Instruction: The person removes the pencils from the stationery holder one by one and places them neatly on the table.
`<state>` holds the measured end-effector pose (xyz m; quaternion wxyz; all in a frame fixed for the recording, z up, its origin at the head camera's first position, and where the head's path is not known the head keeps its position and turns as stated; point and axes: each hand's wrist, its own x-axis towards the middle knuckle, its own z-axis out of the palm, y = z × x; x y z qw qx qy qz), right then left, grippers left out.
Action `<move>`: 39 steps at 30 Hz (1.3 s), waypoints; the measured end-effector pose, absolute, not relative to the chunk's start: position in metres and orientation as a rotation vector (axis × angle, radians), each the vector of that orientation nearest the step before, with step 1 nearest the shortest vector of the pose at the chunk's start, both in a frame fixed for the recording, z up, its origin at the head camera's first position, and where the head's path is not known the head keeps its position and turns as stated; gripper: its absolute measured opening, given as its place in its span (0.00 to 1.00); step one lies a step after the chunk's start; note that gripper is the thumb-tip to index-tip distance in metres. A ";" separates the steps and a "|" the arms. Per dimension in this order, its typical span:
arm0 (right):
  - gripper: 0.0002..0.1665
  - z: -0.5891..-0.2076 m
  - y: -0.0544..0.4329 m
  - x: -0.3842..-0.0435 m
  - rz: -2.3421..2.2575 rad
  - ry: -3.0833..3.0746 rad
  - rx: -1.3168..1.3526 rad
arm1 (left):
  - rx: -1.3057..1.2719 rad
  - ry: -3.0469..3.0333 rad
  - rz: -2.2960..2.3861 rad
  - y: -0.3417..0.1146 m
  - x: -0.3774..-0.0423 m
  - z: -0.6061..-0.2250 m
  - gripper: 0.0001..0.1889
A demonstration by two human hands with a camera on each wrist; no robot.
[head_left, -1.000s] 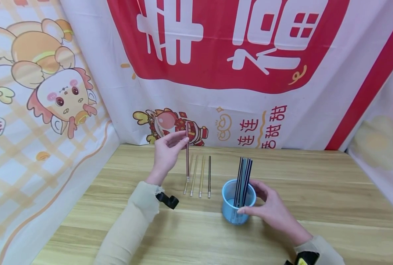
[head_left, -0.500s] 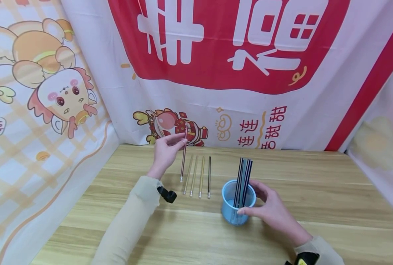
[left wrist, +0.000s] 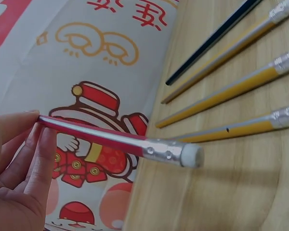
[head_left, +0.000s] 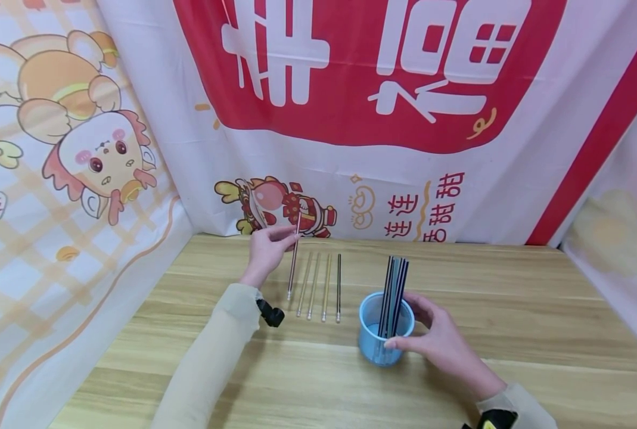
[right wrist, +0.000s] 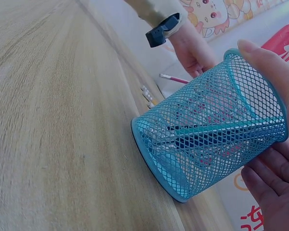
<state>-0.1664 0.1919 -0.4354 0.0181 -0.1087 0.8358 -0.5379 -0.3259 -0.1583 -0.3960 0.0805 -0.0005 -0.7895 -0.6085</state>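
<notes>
My left hand pinches a red pencil near its far end between thumb and fingertips. The pencil slants down, its white eraser end low, just left of a row on the table. That row holds three yellow pencils and a black pencil, erasers toward me. To their right stands a blue mesh pencil cup, its base on the wood. My right hand grips the cup's rim from the right, thumb at the near side. Several dark pencils lean inside the cup.
A wood-grain table carries everything. Behind it hangs a white and red printed cloth, and a patterned cloth closes the left side. Black wrist cameras are strapped over both sleeves.
My left hand has lowered and shifted the red pencil left, from overlapping the leftmost yellow pencil to beside it. My right hand and the cup have stayed put.
</notes>
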 end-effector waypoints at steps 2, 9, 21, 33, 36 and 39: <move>0.55 -0.435 0.192 -0.167 -1.670 2.601 -0.337 | 0.002 -2.373 -1.828 -0.160 -0.329 -0.400 0.17; 0.55 -0.435 0.192 -0.167 -1.669 2.611 -0.337 | 0.014 -2.409 -1.824 -0.164 -0.337 -0.417 0.17; 0.55 -0.436 0.192 -0.168 -1.665 2.620 -0.338 | 0.013 -2.457 -1.752 -0.163 -0.340 -0.435 0.16; 0.55 -0.437 0.192 -0.167 -1.672 2.605 -0.336 | 0.092 -2.558 -1.627 -0.165 -0.342 -0.449 0.16; 0.55 -0.437 0.192 -0.168 -1.673 2.608 -0.341 | 0.113 -2.585 -1.621 -0.166 -0.341 -0.451 0.16; 0.55 -0.437 0.193 -0.167 -1.676 2.610 -0.343 | 0.128 -2.619 -1.630 -0.166 -0.342 -0.454 0.16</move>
